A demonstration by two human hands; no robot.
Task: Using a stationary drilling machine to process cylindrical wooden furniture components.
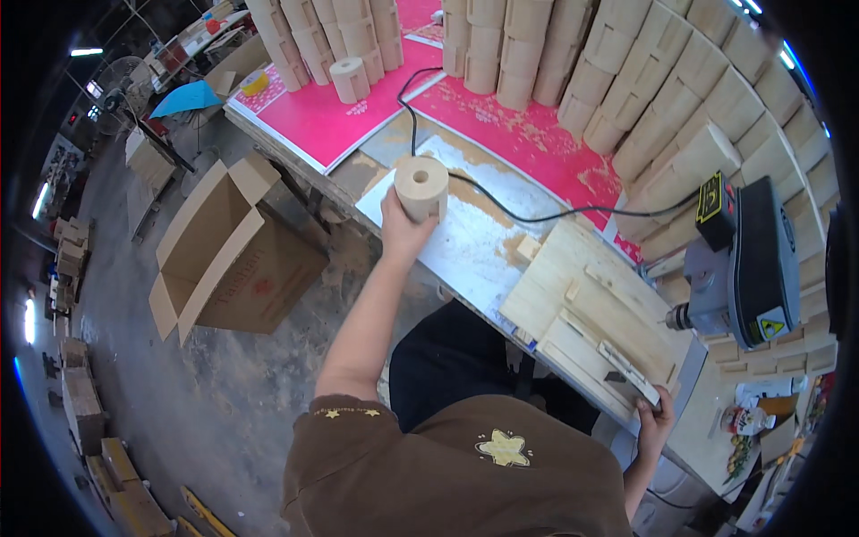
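Note:
My left hand [404, 233] is wrapped round a pale wooden cylinder [424, 199] with a round hole in its top, held upright over the white board [465, 242]. To the right, a plywood jig [555, 285] with wooden strips fixed on it lies on the bench. My right hand [658, 413] has its fingers closed round the near end of a narrow bar [628, 372] on that jig. Beyond the jig stands a drill press [761, 259], its chuck [678, 317] above the jig's right part.
Stacked wooden cylinders [617, 85] wall the bench's far and right sides. One single cylinder [350, 80] stands on the pink sheet [340, 121]. A black cable [555, 217] crosses the bench. On the floor at left sits an open cardboard box [259, 282]. Sawdust is scattered about.

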